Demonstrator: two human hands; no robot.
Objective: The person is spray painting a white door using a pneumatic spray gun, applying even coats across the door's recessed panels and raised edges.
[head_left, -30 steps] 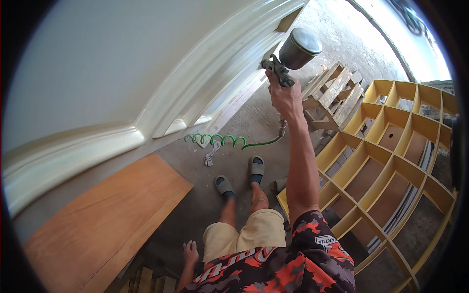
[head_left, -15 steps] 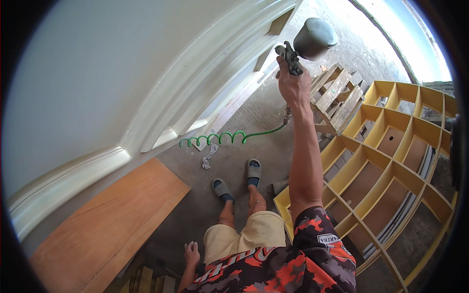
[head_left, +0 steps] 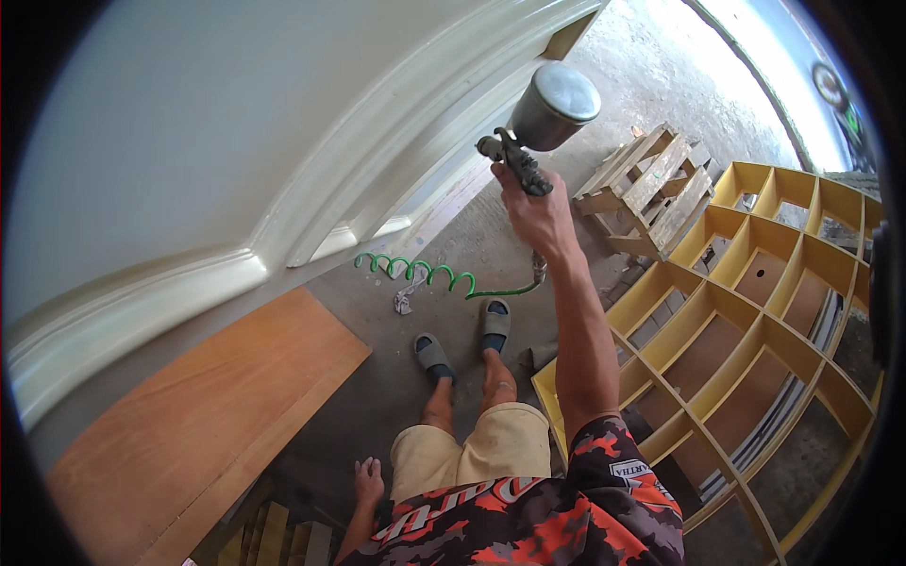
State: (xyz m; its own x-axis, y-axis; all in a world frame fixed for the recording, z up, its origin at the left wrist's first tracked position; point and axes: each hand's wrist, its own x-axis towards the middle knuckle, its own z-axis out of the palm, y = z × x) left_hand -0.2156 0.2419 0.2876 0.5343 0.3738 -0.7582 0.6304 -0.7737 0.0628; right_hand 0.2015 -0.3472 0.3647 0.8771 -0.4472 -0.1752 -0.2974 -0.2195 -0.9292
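Observation:
My right hand (head_left: 540, 215) is wrapped around the handle of a spray gun (head_left: 519, 162), held out in front of me with its nozzle toward the left. A round metal paint cup (head_left: 557, 104) sits on top of the gun. From the handle's lower end a green coiled air hose (head_left: 429, 274) runs off to the left. On that side stands a large white moulded panel (head_left: 349, 179) with curved, glossy trim; the nozzle is apart from it. My left hand (head_left: 369, 479) hangs low beside my shorts, holding nothing, its fingers loosely extended.
A brown wooden board (head_left: 217, 424) lies at the left below the panel. On the right stands a yellow gridded shelf frame (head_left: 703, 377), with a rough wooden crate (head_left: 651, 189) beyond it. Crumpled paper (head_left: 404, 300) lies on the concrete floor near my feet.
My right hand has brought the spray gun left and nearer to me, along the panel's trim. The hose shifted with it. My left hand stays low at my side.

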